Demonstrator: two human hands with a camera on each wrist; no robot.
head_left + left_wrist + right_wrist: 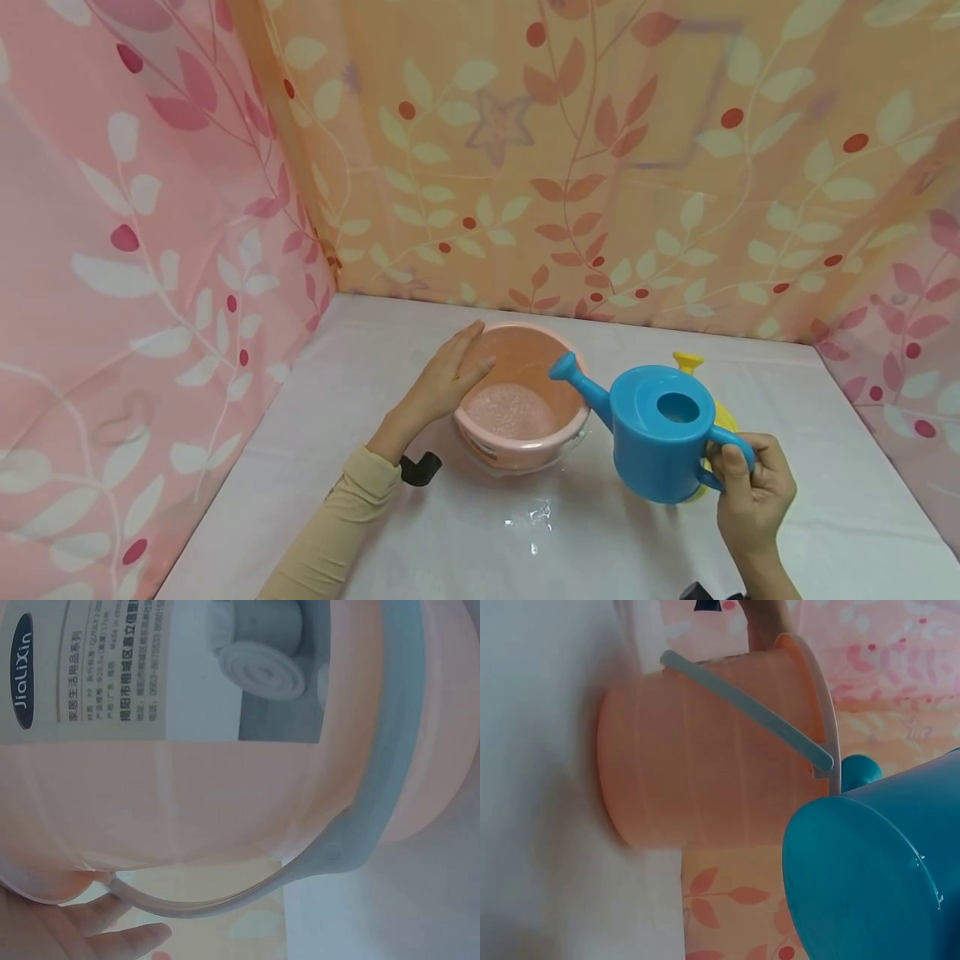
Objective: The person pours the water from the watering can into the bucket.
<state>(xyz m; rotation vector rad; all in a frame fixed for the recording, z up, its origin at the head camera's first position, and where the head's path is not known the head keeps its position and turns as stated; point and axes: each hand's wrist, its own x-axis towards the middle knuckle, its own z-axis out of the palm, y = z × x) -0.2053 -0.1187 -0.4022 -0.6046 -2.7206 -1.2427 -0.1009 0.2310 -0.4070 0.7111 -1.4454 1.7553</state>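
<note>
- A yellow-orange cloth backdrop printed with pale and red leaves (487, 208) hangs along the far side.
- Pink leaf-printed cloth (112, 333) stands at the left, with more of it at the right edge.
- A table under a smooth white cover (600, 558) spreads below.
- On it, left of the blue can, a round pale-pink plastic bucket (517, 458) stands upright.
- A blue plastic watering can with a long spout (652, 442) is held above the table, to the bucket's right; in the head view its spout end overlaps the bucket's right rim.
- A yellow plastic object with a flared tip (723, 418) sits behind the blue can and is mostly hidden by it.
- A beige sleeve (330, 525) covers the left forearm.
- The right hand (753, 492) is curled round the can's rear handle.
- The left hand (438, 383), well apart from the right, rests on the bucket's left rim, fingers stretched out.
- A grey strap-shaped handle (750, 712) hangs down the bucket's outer wall.
- A printed paper label (165, 671) sticks to the bucket's side, marked "JiaLiXin".
- A small black device (422, 469) shows at the left wrist.
- Shiny clear drops (540, 512) dot the cover in front of the bucket.
</note>
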